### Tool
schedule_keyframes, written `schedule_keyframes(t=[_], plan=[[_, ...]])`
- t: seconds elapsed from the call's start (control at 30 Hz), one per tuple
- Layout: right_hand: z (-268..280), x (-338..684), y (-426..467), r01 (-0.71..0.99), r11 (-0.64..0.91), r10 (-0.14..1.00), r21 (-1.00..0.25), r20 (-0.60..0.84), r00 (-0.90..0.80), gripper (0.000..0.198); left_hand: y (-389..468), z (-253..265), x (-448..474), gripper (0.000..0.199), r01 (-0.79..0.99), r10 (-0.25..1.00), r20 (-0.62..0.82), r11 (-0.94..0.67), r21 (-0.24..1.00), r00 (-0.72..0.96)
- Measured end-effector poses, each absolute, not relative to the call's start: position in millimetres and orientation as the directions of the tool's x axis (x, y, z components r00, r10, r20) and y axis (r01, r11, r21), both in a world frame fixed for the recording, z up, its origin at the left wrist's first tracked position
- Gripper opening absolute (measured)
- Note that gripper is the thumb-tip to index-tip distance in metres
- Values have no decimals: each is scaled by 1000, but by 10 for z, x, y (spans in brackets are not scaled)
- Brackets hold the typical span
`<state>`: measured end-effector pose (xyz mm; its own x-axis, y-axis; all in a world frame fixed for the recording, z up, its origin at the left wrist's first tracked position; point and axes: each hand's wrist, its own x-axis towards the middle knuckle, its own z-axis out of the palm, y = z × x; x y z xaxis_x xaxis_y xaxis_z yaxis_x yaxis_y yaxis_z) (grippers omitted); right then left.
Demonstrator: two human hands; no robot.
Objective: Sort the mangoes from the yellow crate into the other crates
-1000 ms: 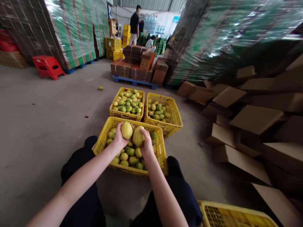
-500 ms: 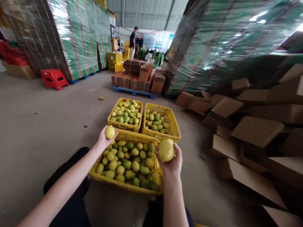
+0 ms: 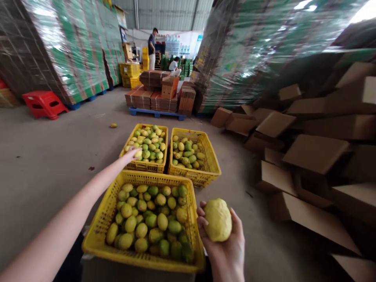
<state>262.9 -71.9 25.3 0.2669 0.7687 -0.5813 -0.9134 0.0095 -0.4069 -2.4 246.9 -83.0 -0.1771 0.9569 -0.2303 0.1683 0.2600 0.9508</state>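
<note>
My right hand (image 3: 221, 243) is wrapped round a large, lumpy yellow lemon (image 3: 218, 220), held up off the right front of the near crate. Farther out, my left hand (image 3: 130, 156) reaches over the near left corner of the back left crate (image 3: 143, 166). Its fingers are on a yellow lemon (image 3: 138, 154), partly hidden by the hand, among the yellow and green lemons in that crate. Below my arms, the near yellow crate (image 3: 141, 261) holds many green-yellow lemons (image 3: 141, 230).
A third yellow crate (image 3: 212, 156), partly filled with lemons, stands at the back right. Beyond are flattened cartons (image 3: 163, 102) on a blue pallet (image 3: 157, 114). Open cardboard boxes (image 3: 315, 152) pile up on the right. A red stool (image 3: 45, 105) is at left; two people are far behind.
My left hand has moved forward with its lemon, down to the back left crate. My right hand with the large lemon has come lower and nearer. The view has shifted to the right.
</note>
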Motion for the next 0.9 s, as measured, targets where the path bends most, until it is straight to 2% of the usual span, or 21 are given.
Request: schedule_keyframes(t=[0.07,0.17,0.37,0.43,0.5,0.6,0.67,0.73,0.77,0.83,0.9], plan=[[268,2632,-660,-909,58,728,-412,-606,322,38,2842,-861,57,44,273,955,-208,262,926,-213],[249,2652,-559,-903,101,680,-417,-634,368,41,3111,-1018,157,54,472,968,-143,227,852,-207],[111,2658,-455,-908,84,654,-410,-665,361,34,2951,-1286,168,75,735,986,-144,159,660,-84],[66,2657,-447,-907,84,671,-414,-649,359,32,2760,-1255,103,75,792,985,-170,119,599,-19],[32,2660,-441,-902,90,698,-423,-619,360,30,2477,-1163,-16,66,835,962,-253,58,547,99],[-22,2636,-420,-881,67,758,-468,-551,350,27,1920,-956,-294,41,860,795,-502,-48,508,340],[-87,2560,-400,-855,-2,791,-519,-524,316,25,1532,-820,-503,29,868,597,-668,-103,485,444],[-188,2415,-383,-815,-157,787,-557,-569,238,23,1182,-723,-670,33,874,442,-757,-164,458,480],[-253,2318,-379,-784,-274,764,-557,-621,174,24,1026,-694,-722,38,868,406,-768,-199,455,495],[-400,2100,-387,-708,-484,691,-514,-721,51,24,747,-669,-755,48,840,404,-736,-279,466,543],[-560,1887,-425,-627,-625,621,-465,-783,-39,23,496,-674,-704,52,809,468,-660,-345,476,588]])
